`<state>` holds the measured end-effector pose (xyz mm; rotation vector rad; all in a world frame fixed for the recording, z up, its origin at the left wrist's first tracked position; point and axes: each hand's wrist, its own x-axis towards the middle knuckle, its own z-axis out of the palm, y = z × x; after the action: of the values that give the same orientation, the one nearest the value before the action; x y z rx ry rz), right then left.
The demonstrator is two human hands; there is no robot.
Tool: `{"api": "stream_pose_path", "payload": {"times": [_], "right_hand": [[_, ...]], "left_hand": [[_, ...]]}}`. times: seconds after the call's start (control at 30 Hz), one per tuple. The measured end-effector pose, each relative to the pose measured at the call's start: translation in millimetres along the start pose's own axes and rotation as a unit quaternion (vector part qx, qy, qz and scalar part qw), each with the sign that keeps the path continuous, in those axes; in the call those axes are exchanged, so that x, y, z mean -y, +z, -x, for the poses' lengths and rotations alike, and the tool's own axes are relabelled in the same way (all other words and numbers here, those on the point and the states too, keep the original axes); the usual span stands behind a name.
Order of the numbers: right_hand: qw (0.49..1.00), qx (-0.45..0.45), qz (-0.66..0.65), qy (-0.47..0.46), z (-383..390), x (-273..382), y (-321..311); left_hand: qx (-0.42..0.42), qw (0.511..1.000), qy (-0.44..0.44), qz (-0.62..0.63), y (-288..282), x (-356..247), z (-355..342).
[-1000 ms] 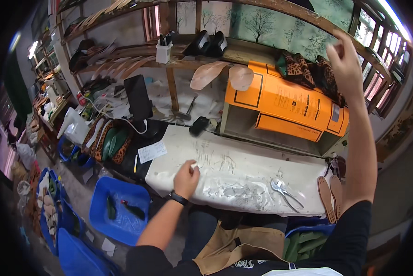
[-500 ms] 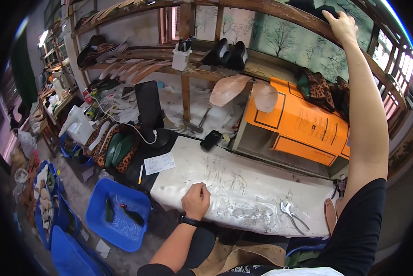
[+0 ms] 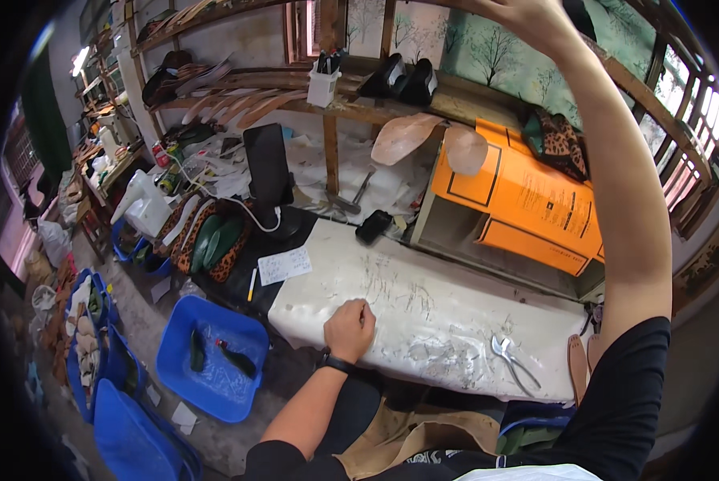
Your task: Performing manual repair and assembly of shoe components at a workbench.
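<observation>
My left hand point(image 3: 350, 330) rests in a loose fist on the near edge of the white-covered worktable point(image 3: 455, 297); nothing shows in it. Raised high, my right hand point(image 3: 527, 20) is at the upper shelf, its fingers mostly cut off by the top of the picture, so what they touch or hold is hidden. Just right of it a dark item point(image 3: 580, 18) sits on that shelf. On the table, to the right of my left hand, lie metal pincers point(image 3: 513, 365). A handwritten paper slip point(image 3: 285, 265) is at the table's left end.
An orange cardboard sheet point(image 3: 527, 200) covers a box at the back right. Black shoes point(image 3: 415, 82) and a white pen holder point(image 3: 323, 86) stand on the middle shelf. A hammer point(image 3: 351, 200) lies behind the table. On the floor at left is a blue basin point(image 3: 213, 401) containing dark green pieces.
My right hand has moved left and up along the upper shelf, partly leaving the picture. The view has shifted slightly. My left hand stays closed on the table edge.
</observation>
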<state>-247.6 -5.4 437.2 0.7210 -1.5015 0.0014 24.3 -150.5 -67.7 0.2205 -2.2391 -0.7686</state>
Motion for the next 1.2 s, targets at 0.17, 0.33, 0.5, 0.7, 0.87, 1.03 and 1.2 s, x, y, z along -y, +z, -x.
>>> {"api": "stream_pose_path", "payload": {"times": [0.17,0.33,0.5,0.7,0.87,1.03,1.2], "right_hand": [[0.984,-0.016,-0.177,-0.026,-25,40,-75],[0.904,0.107,-0.398,0.111,19,121,-117],[0.940,0.157,-0.298,0.052,104,131,-15],[0.965,0.155,-0.207,-0.042,101,177,28],[0.965,0.156,-0.211,-0.021,91,176,20],[0.976,0.132,-0.171,-0.023,89,190,35],[0.974,0.154,-0.166,-0.010,84,189,26]], "left_hand": [[-0.017,0.998,0.010,0.063,16,-11,-3],[0.013,0.999,-0.028,-0.007,-3,-1,3],[0.020,0.999,-0.028,0.026,5,-6,1],[-0.028,0.998,-0.006,0.051,7,2,3],[-0.005,0.998,-0.017,0.064,0,0,3],[-0.019,0.998,-0.003,0.057,5,2,3],[-0.004,0.998,-0.016,0.065,0,-1,2]]}}
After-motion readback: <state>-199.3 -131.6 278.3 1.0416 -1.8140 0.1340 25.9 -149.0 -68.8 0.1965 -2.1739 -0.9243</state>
